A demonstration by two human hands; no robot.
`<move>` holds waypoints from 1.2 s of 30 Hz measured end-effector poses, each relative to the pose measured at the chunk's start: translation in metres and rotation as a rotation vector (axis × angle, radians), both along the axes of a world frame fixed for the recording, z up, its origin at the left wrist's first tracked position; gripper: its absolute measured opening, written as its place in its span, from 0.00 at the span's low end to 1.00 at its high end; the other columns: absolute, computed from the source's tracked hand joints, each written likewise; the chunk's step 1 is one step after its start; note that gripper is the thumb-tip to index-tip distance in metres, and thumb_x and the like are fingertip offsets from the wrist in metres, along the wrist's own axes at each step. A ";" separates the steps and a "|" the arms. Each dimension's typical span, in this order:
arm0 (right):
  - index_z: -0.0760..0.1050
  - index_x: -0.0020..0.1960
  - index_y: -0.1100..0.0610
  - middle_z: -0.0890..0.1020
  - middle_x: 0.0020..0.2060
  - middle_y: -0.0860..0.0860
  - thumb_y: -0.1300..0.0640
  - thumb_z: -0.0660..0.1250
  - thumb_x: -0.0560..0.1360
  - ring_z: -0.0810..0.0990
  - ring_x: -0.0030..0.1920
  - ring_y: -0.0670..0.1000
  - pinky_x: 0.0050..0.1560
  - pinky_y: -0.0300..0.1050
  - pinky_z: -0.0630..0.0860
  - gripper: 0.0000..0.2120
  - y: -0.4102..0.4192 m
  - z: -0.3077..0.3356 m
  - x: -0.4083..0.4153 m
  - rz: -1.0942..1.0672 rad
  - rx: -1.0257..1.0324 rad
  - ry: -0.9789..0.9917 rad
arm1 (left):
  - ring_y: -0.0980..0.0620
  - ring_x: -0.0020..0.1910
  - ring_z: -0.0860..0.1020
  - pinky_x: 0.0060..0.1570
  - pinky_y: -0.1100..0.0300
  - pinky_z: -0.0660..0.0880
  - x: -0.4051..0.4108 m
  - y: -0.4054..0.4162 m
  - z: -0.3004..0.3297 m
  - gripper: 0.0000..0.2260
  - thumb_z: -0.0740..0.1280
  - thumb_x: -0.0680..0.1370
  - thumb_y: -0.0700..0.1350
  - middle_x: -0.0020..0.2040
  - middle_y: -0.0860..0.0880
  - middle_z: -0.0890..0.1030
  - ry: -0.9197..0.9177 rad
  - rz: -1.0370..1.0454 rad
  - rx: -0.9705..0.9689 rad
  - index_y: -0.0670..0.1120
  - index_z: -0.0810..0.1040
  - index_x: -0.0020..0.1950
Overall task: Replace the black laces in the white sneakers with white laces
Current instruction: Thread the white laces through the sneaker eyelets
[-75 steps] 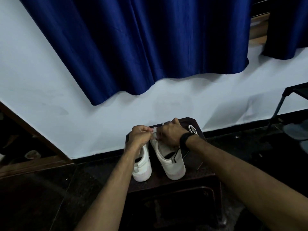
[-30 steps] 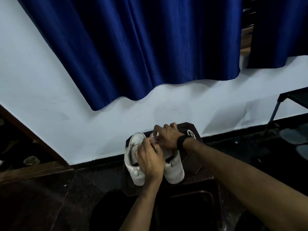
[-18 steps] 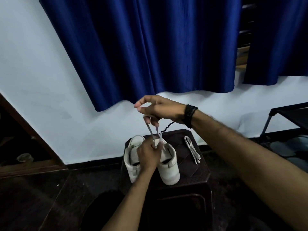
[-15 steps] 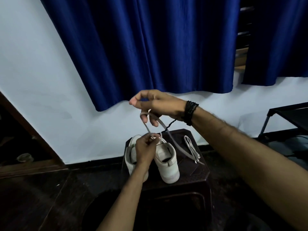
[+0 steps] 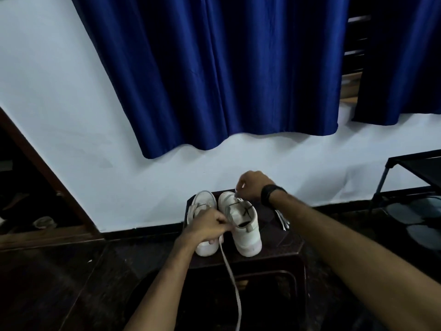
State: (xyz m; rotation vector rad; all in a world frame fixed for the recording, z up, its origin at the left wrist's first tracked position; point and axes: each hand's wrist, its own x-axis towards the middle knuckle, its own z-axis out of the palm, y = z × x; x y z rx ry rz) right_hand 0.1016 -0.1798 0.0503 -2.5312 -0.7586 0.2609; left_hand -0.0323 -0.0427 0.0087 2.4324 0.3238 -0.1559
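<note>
Where the right hand (image 5: 253, 185) was raised a moment ago, it now pinches at the right sneaker's (image 5: 243, 225) toe on the counter (image 5: 281, 242); the left hand (image 5: 210, 226) grips the white lace (image 5: 230, 275), hanging forward.

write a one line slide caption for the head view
Left hand grips a white lace trailing off the stool while the right hand works at the right sneaker.

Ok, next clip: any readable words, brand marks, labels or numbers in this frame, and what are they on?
None can be read.
Two white sneakers: no logo or print legible; only dark lace lines show on the right one.
Black wristband on the right hand: dark, nothing legible.
Blue curtain, wall and stool: plain.
</note>
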 end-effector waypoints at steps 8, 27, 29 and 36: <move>0.83 0.47 0.56 0.84 0.47 0.59 0.53 0.66 0.72 0.82 0.50 0.60 0.47 0.44 0.76 0.11 0.012 -0.091 0.010 -0.273 0.214 0.124 | 0.54 0.44 0.81 0.43 0.60 0.77 0.047 -0.008 0.008 0.06 0.68 0.72 0.48 0.43 0.55 0.84 -0.354 0.185 0.309 0.55 0.84 0.42; 0.82 0.48 0.52 0.85 0.44 0.56 0.56 0.66 0.72 0.81 0.48 0.60 0.46 0.46 0.77 0.08 0.007 -0.123 0.008 -0.430 0.587 0.117 | 0.43 0.63 0.72 0.63 0.51 0.70 0.128 -0.019 -0.043 0.14 0.65 0.76 0.47 0.59 0.45 0.77 -0.092 0.098 0.673 0.53 0.82 0.60; 0.82 0.48 0.52 0.84 0.44 0.57 0.56 0.65 0.72 0.81 0.48 0.61 0.45 0.47 0.78 0.08 0.009 -0.124 0.003 -0.449 0.606 0.107 | 0.44 0.60 0.76 0.59 0.52 0.74 0.130 -0.016 -0.039 0.13 0.66 0.74 0.46 0.57 0.47 0.80 -0.130 0.153 0.674 0.51 0.84 0.56; 0.81 0.47 0.55 0.83 0.44 0.59 0.58 0.62 0.73 0.81 0.47 0.63 0.44 0.50 0.78 0.09 0.015 -0.121 -0.005 -0.515 0.641 0.109 | 0.46 0.62 0.70 0.61 0.53 0.65 0.125 -0.008 -0.035 0.13 0.62 0.79 0.48 0.59 0.47 0.75 -0.194 -0.062 0.965 0.44 0.82 0.55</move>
